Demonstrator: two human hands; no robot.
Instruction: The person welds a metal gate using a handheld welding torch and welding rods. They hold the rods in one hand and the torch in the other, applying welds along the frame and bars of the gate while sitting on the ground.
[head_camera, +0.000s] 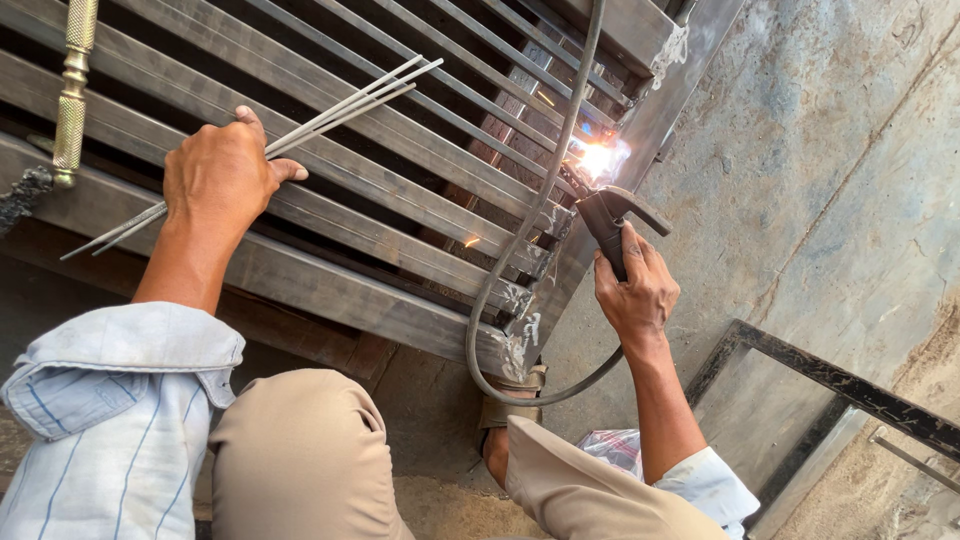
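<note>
- The left hand (222, 172) rests knuckles-up on the grey steel gate frame of long flat slats (330, 215), its fingers curled round a bundle of thin, straight, silver-grey welding rods (300, 130).
- The rods run diagonally across the slats, their long ends fanning apart up and to the right, shorter ends poking out below the wrist.
- The right hand (635, 290) is wrapped tight round the handle of a dark, angular electrode holder (608, 222), thumb side uppermost.
- The holder's tip points at a bright white-orange welding arc (598, 158) on the gate's right-hand upright, where the slats meet it.
- A smooth grey rubber cable (520, 235) drops from above, crosses the slats, loops near the person's sandalled foot (505, 415) and curves back toward the right hand.
- White chalky scribbles mark the lower corner of the frame.
- A ribbed brass-coloured rod (73, 90) hangs at the upper left edge.
- Rolled pale-blue striped shirt sleeves (115, 400) and tan trousers (300, 455) fill the foreground.
- A rough, mottled grey concrete floor (830, 170) lies to the right, with a dark rectangular metal frame (830, 378) lying flat on it.
</note>
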